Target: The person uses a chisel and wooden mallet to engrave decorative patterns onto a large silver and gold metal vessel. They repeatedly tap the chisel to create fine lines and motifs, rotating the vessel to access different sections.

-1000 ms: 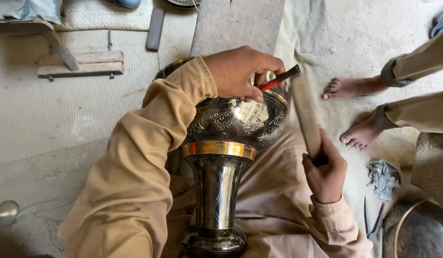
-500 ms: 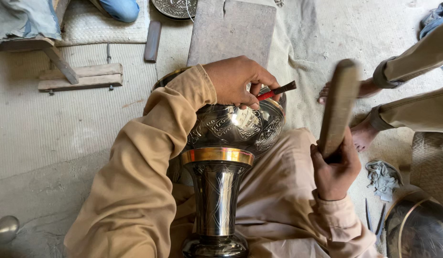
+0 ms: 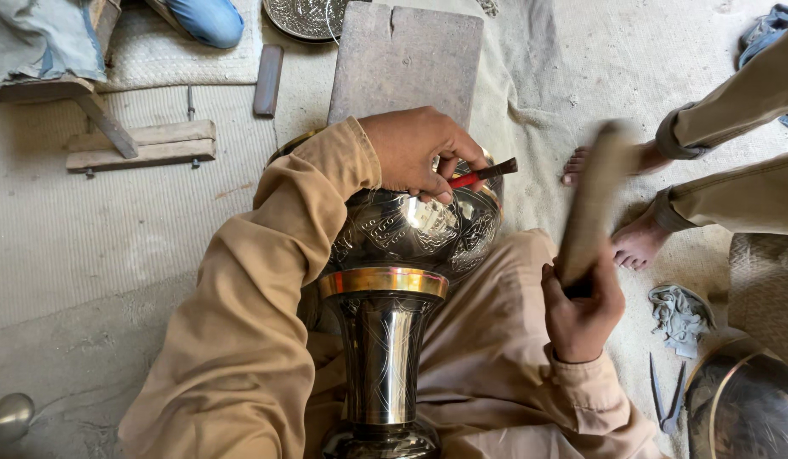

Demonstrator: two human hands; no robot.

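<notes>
Gripping chisel (image 3: pixel 483 174) in closed left hand (image 3: pixel 419 153), long axis pointing right across vase (image 3: pixel 402 255); right hand (image 3: pixel 581 310) fist-clamped on upright mallet (image 3: pixel 594 204).

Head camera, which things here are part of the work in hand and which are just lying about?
In use:
- vase, engraved metal, lying across the lap
- chisel, red-handled, held on the vase by the left hand
- mallet, wooden, raised in the right hand

Lying about:
- slab
- wood blocks
- shears
- rag
- tray, engraved

The right hand (image 3: pixel 583 310) has swung the wooden mallet (image 3: pixel 594 204) leftward.
</notes>
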